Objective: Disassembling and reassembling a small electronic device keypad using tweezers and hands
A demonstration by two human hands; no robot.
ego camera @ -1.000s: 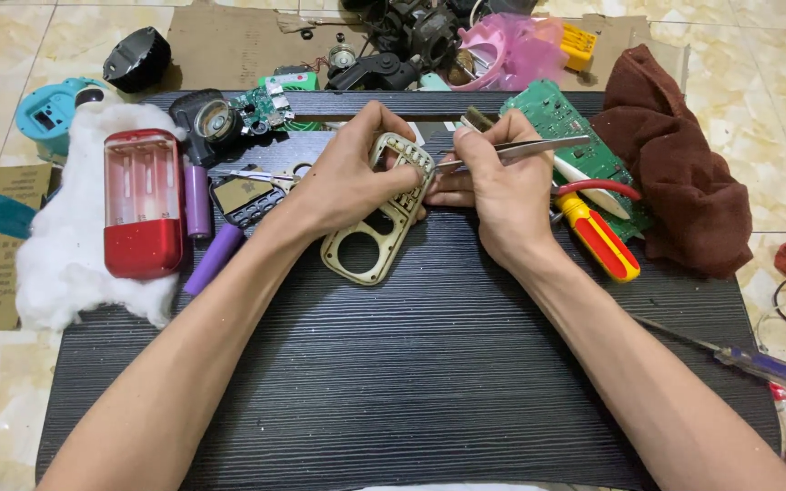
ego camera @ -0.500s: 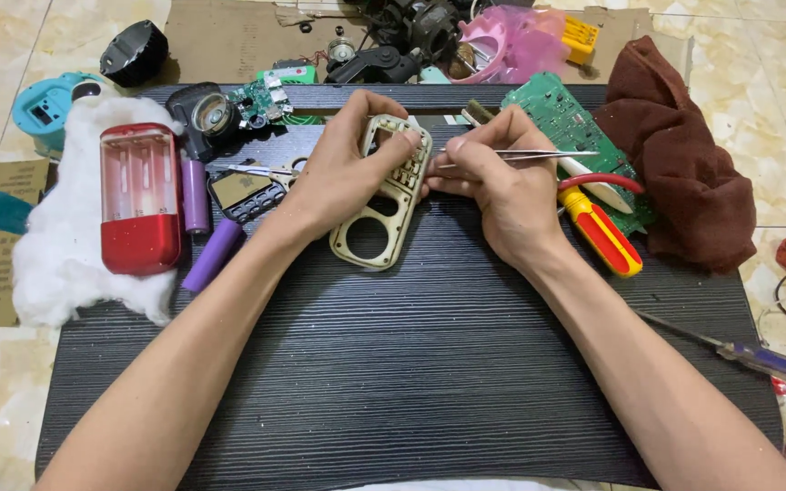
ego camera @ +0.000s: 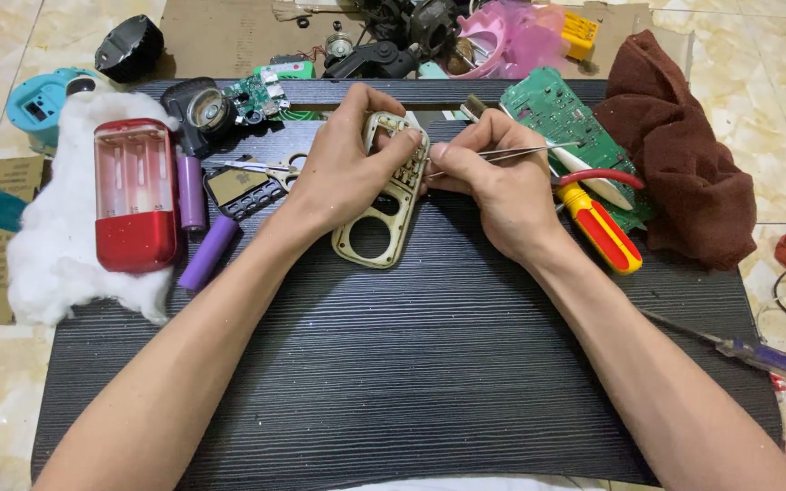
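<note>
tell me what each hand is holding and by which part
The left hand grips the beige faceplate by its upper end. The right hand pinches metal tweezers near their middle, tips at the faceplate's edge.

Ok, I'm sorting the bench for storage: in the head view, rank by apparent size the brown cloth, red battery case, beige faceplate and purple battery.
1. brown cloth
2. red battery case
3. beige faceplate, partly covered by the left hand
4. purple battery

Both my forearms run in from the bottom corners, bare, converging at centre. My left hand (ego camera: 343,173) is palm down, fingers curled over, thumb tucked at the inner side, gripping. My right hand (ego camera: 493,186) is knuckles up, thumb and forefinger pinched tight, wrist slightly cocked. Fingertips of both nearly meet.
</note>
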